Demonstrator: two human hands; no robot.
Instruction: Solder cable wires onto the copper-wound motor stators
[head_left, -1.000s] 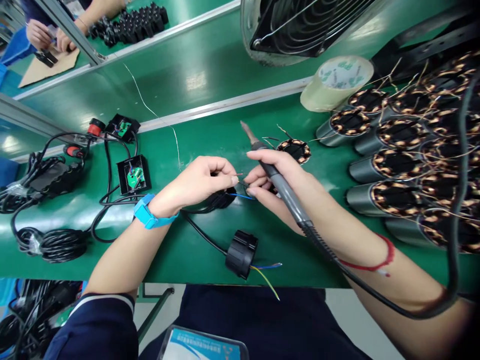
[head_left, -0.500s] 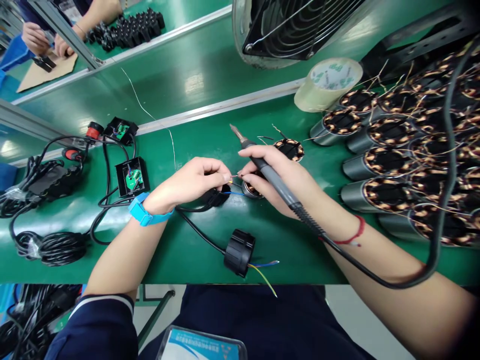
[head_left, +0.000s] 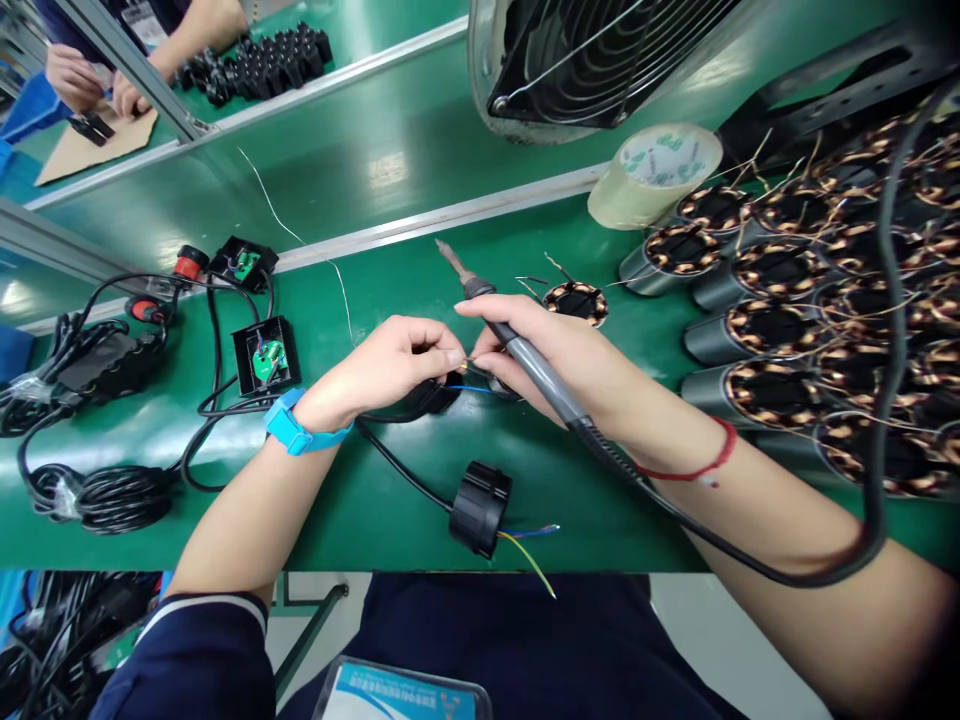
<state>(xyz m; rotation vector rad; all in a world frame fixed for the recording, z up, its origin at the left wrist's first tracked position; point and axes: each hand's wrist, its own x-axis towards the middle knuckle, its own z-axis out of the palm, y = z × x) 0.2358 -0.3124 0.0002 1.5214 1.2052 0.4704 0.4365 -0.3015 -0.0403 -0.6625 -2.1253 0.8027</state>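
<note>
My left hand (head_left: 409, 362) pinches a thin wire (head_left: 465, 365) between thumb and forefinger, above a black plastic part (head_left: 433, 398) mostly covered by the hand. A blue wire (head_left: 472, 389) runs from that part to the right. My right hand (head_left: 536, 345) grips a soldering iron (head_left: 531, 362), its tip pointing up and left, away from the wires. The right thumb and a fingertip also pinch at the wire close to my left fingertips. Beneath the right hand, a wound stator is almost entirely hidden. Another stator (head_left: 576, 302) with copper windings sits just behind that hand.
Rows of wound stators (head_left: 776, 330) fill the right side. A tape roll (head_left: 652, 175) and a fan (head_left: 600, 60) stand behind. A black round cap (head_left: 480, 508) with wires lies in front. At left are circuit boxes (head_left: 266, 357) and coiled cables (head_left: 112, 497). A co-worker's hands (head_left: 97, 90) show far left.
My right hand has shifted slightly left, bringing its fingertips closer to my left hand. The soldering iron's tip has moved left and a little up. My left hand stays nearly still.
</note>
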